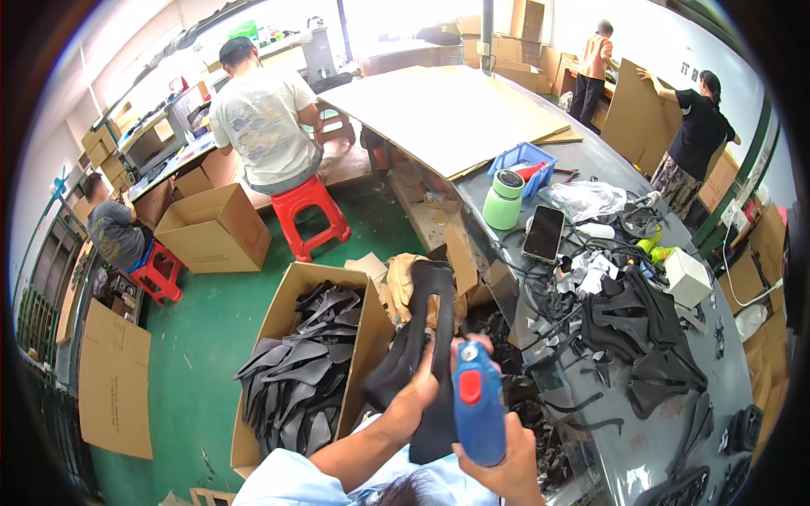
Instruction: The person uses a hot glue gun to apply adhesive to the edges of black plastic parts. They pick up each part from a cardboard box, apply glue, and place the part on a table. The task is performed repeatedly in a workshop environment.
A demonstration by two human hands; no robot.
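My left hand is closed round a black, saddle-shaped piece with a long slot down its middle. It stands lengthwise in front of me, its wide part spreading toward my lap. My right hand grips a blue handheld tool with a red button on its body. The tool's front end is close beside the black piece; a blurred pinkish patch there is hard to make out, and whether the tip touches the piece is hidden. Left of my hands, an open cardboard box holds several dark grey, curved shells.
On the grey table at right lie black pieces, strips, scraps, a phone, a green bottle and a blue basket. Several people work farther off; one sits on a red stool. Another carton stands at left.
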